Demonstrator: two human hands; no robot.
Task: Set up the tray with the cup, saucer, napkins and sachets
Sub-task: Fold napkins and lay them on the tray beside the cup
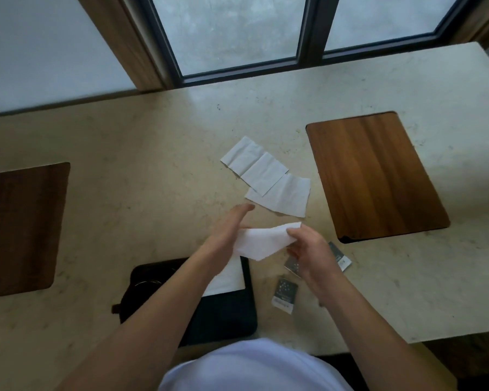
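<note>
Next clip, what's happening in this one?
A person stands at a pale stone counter, working a white napkin between both hands: the right hand pinches its far corner, the left hand lies flat along it with straight fingers. Three more napkins lie overlapping on the counter beyond. A black tray sits near the person with one napkin already on it. Sachets lie loose on the counter right of the tray.
</note>
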